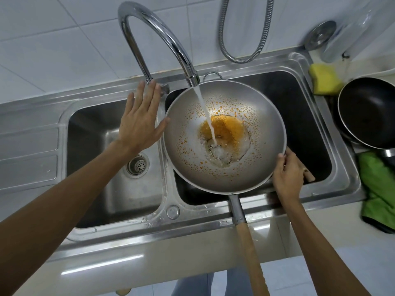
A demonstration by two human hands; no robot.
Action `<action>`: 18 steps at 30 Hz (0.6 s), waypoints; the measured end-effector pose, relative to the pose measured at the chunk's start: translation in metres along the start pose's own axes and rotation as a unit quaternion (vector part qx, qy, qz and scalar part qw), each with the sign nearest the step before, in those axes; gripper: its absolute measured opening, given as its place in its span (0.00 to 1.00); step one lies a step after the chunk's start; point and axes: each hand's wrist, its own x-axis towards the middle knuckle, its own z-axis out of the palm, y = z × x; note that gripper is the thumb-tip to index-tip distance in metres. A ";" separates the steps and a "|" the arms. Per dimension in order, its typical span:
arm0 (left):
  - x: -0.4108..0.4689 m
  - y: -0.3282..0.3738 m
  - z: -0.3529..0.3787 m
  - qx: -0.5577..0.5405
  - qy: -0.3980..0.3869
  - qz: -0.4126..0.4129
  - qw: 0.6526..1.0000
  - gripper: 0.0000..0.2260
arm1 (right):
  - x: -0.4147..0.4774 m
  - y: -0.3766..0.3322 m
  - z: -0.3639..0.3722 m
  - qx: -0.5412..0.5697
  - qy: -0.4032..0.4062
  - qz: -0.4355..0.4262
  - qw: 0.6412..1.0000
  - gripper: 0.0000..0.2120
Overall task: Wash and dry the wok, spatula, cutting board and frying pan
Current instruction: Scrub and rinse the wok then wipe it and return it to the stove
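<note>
Pouring from a curved chrome tap (pixel 154 33), water hits the round, orange-stained steel wok (pixel 235 174) over the right basin of the steel sink (pixel 128 229). The right hand (pixel 287 176) grips its near-right rim; the left hand (pixel 141 120), fingers straight and spread, hovers just left.

The wok (pixel 256 165) is dull grey metal with a wooden handle (pixel 250 253) at six o'clock, the tap (pixel 149 24) glossy chrome, the sink (pixel 42 146) brushed steel, and at three o'clock sits a matt black frying pan (pixel 369 112).
</note>
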 end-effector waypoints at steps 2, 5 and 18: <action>0.000 0.001 0.001 -0.003 0.002 -0.002 1.000 0.35 | 0.000 0.000 -0.001 -0.001 -0.001 0.001 1.000 0.15; -0.001 0.002 0.003 -0.009 0.004 -0.004 1.000 0.35 | 0.000 -0.001 -0.001 -0.002 0.001 0.002 1.000 0.15; 0.032 0.004 -0.003 -0.049 0.014 -0.014 0.999 0.34 | 0.000 -0.001 -0.002 -0.001 0.000 -0.002 1.000 0.16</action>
